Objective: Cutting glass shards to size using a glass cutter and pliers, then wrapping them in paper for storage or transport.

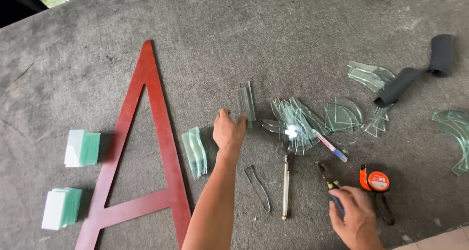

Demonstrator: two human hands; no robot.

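Note:
My left hand (228, 131) reaches out over the grey felt table (273, 30), its fingertips touching the lower end of a small stack of narrow clear glass strips (246, 100). Whether it grips them I cannot tell. My right hand (355, 218) is closed on the blue handles of a pair of pliers (326, 177) near the front edge. Between the hands lie a glass cutter (286, 185) and a single curved glass strip (258, 187). A fan of cut glass pieces (292, 126) lies just right of my left hand.
A large red wooden A-shaped frame (155, 132) lies at left, with two stacks of green-edged glass rectangles (81, 148) beside it and wavy strips (195, 152) right of it. An orange tape measure (374, 180), a pen (332, 147), curved glass offcuts (344, 115) and black rolls (396, 86) sit right.

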